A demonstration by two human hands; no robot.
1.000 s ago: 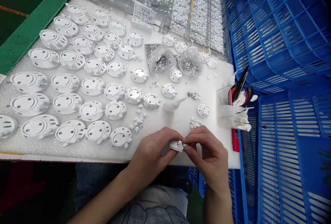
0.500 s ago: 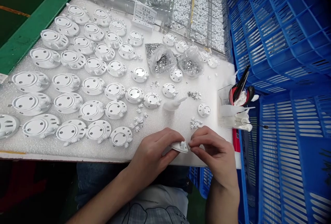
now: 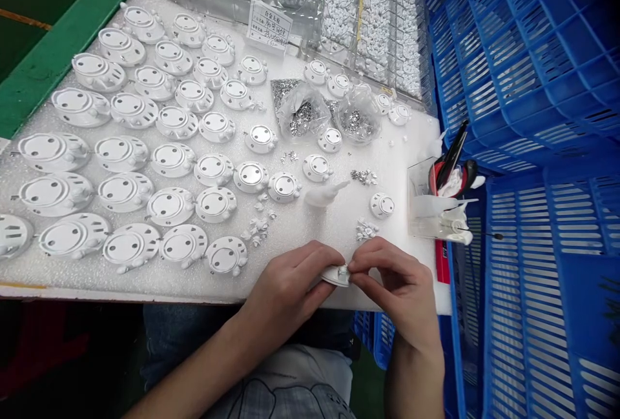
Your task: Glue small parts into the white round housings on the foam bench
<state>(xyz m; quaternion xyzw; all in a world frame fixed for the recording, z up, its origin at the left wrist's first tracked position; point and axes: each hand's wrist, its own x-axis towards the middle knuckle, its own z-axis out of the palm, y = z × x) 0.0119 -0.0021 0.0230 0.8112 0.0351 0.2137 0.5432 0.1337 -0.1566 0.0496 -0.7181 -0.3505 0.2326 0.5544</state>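
Near the front edge of the table, my left hand (image 3: 295, 280) grips a small white disc-shaped part (image 3: 336, 276) between thumb and fingers. My right hand (image 3: 394, 277) is pinched at the disc's right edge; whatever its fingertips hold is too small to make out. Just beyond the hands lie a little pile of small white pieces (image 3: 367, 230) and a white disc (image 3: 382, 205) with dark spots. A white squeeze bottle with a thin nozzle (image 3: 323, 195) stands behind my left hand, and small white pieces (image 3: 256, 228) are scattered to its left.
Rows of similar white discs (image 3: 172, 160) cover the left of the white foam tabletop. Plastic bags of small metal parts (image 3: 304, 115) lie at the middle back. Behind stands a compartment tray (image 3: 310, 19). At right are a clear holder with scissors (image 3: 421, 212) and blue crates (image 3: 527, 264).
My right hand has moved slightly left, bringing its pinched fingertips against the disc's edge. My left hand keeps its hold, almost unmoved.
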